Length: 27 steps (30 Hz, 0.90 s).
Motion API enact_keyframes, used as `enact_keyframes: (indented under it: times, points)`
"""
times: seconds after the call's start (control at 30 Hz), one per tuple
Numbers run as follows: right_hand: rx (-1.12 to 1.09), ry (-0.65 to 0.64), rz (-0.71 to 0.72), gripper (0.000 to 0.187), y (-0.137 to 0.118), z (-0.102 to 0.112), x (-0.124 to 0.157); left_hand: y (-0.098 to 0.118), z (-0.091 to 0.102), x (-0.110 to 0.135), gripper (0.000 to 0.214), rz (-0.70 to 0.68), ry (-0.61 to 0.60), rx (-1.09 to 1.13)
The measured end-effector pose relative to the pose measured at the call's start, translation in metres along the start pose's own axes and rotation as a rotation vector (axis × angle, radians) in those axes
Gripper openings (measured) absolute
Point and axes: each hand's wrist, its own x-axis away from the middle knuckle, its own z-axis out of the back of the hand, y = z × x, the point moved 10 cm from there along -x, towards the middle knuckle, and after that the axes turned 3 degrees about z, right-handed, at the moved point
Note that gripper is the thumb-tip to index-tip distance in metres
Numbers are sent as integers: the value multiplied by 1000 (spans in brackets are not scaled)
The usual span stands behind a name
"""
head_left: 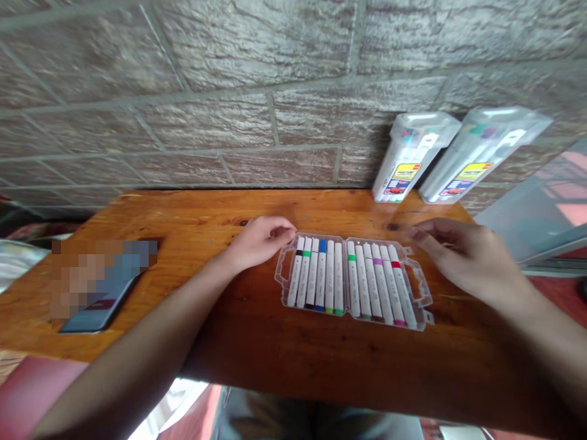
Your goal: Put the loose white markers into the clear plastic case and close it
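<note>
A clear plastic marker case (pixel 346 275) lies unfolded on the wooden table, a row of white markers in each half. Coloured bands mark some of the markers, such as a blue one (pixel 321 269) on the left and a red one (pixel 401 287) on the right. My left hand (pixel 266 240) is at the case's far left corner, thumb and forefinger closed together on its edge. Past the case's right side, my right hand (pixel 463 253) hovers slightly blurred, fingers loosely bent and apart, with nothing visible in them.
Two closed marker packs, a smaller one (pixel 406 156) and a larger one (pixel 477 156), stand upright against the stone-patterned wall (pixel 257 122) at the back right. A phone (pixel 98 311), partly pixelated, lies at the table's left. The table's front edge is close to my lap.
</note>
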Motion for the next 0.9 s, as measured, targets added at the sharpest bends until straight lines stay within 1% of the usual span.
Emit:
enact_keyframes:
  times: [0.03,0.07,0.1,0.13,0.2,0.27,0.33,0.43,0.53,0.7,0.9]
  points:
    - [-17,-32,9,31,-10,-6,-1,-1,-3,-3,31,-22,-12,24]
    - [-46,-84,72,29,-27,-16,-3,-3,-6,-5,31,-33,-26,40]
    - [-66,-162,162,27,-49,-29,-4,-4,-8,-6,32,-44,-38,56]
    - [-73,-214,247,25,-71,-40,-4,-4,-10,-7,32,-54,-42,66]
    - [-83,-294,341,23,-106,-63,-7,-3,-9,-7,31,-71,-24,72]
    - [-75,-330,386,22,-131,-84,-11,-2,-8,-7,29,-74,1,55]
    - [-52,-343,429,24,-147,-102,-16,-1,-8,-7,26,-62,6,30]
    - [-33,-376,486,23,-157,-124,-20,0,-6,-8,22,-44,24,52]
    - [-24,-394,510,22,-156,-135,-23,1,-5,-9,21,-24,37,63]
    - [-40,-399,513,24,-153,-140,-24,2,-3,-8,20,-5,50,29]
    - [-60,-372,539,22,-158,-135,-23,3,-2,-8,19,-11,55,4]
